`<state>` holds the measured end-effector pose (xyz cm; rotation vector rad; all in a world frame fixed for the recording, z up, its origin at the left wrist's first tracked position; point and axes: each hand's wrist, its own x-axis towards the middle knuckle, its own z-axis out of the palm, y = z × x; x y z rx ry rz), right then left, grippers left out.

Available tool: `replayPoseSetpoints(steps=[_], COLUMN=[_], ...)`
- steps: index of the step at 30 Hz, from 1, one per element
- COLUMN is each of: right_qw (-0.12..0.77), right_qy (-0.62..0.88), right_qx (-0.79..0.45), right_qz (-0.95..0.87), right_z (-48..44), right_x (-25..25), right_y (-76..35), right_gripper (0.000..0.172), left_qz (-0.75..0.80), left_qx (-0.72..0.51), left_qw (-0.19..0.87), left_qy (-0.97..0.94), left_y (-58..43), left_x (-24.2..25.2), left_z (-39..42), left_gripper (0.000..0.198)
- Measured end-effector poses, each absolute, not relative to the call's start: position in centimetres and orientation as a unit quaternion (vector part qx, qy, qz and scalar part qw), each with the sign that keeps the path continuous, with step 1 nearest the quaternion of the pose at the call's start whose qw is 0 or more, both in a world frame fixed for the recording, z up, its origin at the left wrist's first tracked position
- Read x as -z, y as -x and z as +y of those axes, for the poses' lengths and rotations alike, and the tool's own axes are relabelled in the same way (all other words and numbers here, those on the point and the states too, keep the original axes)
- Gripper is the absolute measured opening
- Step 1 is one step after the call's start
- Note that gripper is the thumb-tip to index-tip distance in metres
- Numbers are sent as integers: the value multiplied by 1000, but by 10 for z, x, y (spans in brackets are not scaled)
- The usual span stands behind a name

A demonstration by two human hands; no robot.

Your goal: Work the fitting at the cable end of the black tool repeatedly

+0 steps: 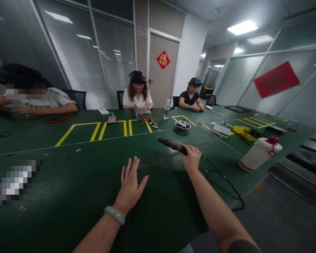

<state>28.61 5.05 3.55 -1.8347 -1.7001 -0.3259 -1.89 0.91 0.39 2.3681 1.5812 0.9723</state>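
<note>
My right hand (192,159) is wrapped round the rear end of a dark, wand-shaped electric tool (172,144). The tool's narrow tip points left and away from me, and a black cable (223,177) runs from its back end across the table towards the right edge. To the left, my left hand (131,184) has its fingers spread over the green table (68,196), with nothing in it. A pale bracelet (114,215) circles the left wrist. The two hands are apart.
A white tumbler (260,153) stands tilted in view at right. Beyond lie a metal bowl (182,125), a water bottle (166,109), a grey box with wires (143,114) and a yellow tray (244,133). Three people sit across the table.
</note>
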Motion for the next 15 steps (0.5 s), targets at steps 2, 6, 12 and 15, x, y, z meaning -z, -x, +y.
replayPoseSetpoints(steps=[2, 6, 12, 15], right_qw=[294, 253, 215, 219], right_qy=[625, 496, 399, 402], right_qx=[89, 18, -62, -82], right_qz=[-718, -830, -889, -885], right_z=[50, 42, 29, 29], right_x=[-36, -23, -2, 4], right_y=[-242, -161, -95, -85], right_gripper=[40, 36, 30, 32], left_qz=[505, 461, 473, 497], left_qx=[-347, -381, -407, -407], left_qw=[47, 22, 20, 17], left_qy=[-789, -801, -781, -766], left_y=[18, 20, 28, 32], left_x=[-11, -12, -13, -16], left_z=[5, -2, -3, 1], left_gripper=[66, 60, 60, 58])
